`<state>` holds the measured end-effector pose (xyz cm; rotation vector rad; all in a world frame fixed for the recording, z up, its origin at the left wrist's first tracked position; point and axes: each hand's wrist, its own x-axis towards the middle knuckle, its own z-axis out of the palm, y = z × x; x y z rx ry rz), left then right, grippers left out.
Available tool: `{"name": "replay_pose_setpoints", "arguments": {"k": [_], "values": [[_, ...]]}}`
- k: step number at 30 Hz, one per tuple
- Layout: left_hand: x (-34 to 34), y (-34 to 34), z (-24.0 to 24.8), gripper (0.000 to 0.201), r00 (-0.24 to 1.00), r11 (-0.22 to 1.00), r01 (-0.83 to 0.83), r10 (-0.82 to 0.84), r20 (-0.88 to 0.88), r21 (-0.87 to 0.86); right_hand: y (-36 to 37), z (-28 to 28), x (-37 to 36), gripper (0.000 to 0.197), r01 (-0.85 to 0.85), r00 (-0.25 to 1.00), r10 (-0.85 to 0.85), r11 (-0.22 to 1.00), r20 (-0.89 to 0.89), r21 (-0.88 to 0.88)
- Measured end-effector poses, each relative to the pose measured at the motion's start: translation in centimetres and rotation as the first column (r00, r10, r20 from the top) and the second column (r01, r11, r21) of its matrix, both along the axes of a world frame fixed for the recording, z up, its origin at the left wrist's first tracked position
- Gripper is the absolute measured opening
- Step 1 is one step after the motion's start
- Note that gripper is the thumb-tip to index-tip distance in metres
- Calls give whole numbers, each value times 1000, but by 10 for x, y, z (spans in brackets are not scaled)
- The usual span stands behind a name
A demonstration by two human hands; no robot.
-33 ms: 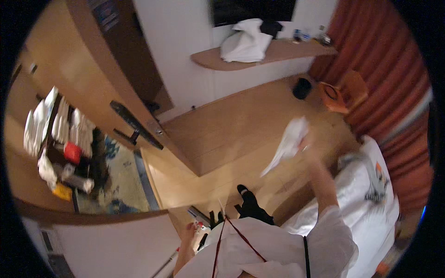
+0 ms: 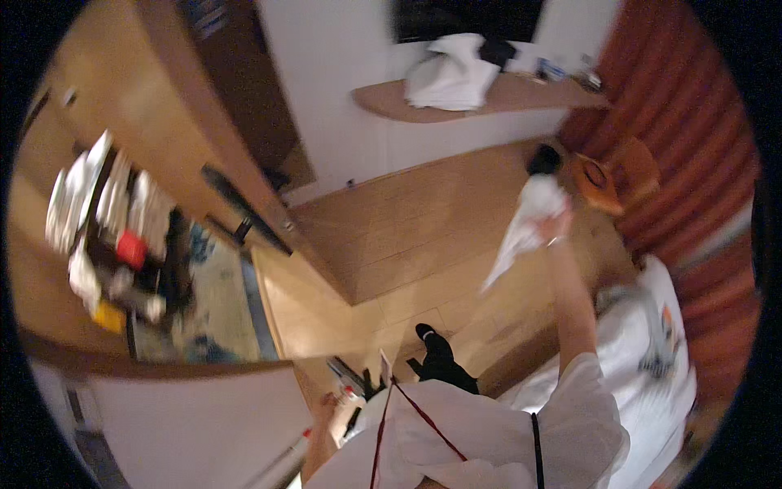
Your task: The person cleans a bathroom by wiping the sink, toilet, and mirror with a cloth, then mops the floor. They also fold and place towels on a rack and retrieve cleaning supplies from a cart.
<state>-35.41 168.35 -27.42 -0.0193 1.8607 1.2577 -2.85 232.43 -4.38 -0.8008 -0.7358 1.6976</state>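
Observation:
My right hand [image 2: 556, 226] is stretched out ahead over the floor, closed around a bunched white cloth [image 2: 521, 228]. One corner of the cloth hangs down to the left. My left hand [image 2: 328, 406] is low at my left side, its fingers curled and blurred. Right beside its fingers is a small red and white thing [image 2: 350, 393], too smeared to name. A grey and black long-shaped thing [image 2: 348, 375] lies just beyond that hand. A pale pole with a red end [image 2: 305, 436] leans near my left forearm.
An open wooden door [image 2: 244, 155] with a black handle stands left. Past the doorway is a cart with stacked white linen [image 2: 114, 196]. A shelf [image 2: 383, 99] holds white cloth. A black bin [image 2: 544, 159], an orange chair [image 2: 619, 179] and a white-covered bed [image 2: 635, 367] are at right.
My right hand and the cloth have shifted slightly right and up in the picture. The whole view has turned a little, so the door, cart and shelf appear further right.

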Motion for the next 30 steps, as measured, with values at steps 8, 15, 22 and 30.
{"name": "replay_pose_setpoints", "arguments": {"k": [8, 15, 22, 30], "values": [[154, -3, -2, 32, 751, 715, -653, 655, -91, -250, 207, -45, -250, 44, -724, 659, 688, 690, 304, 11], [289, 35, 5, 27, 511, 471, -849, 847, -144, -238, -256, -176, -361, 40, -844, -534, 711, -413, 458, -344], [413, -4, 5, 29, 14, 6, -994, 997, -78, -110, -654, -79, -376, 94, -524, -334, 449, -820, 829, 232], [534, -59, 8, 31, -317, -309, -923, 948, -2, -228, -854, -40, -399, 32, -581, -354, 433, -797, 829, 168]]}}
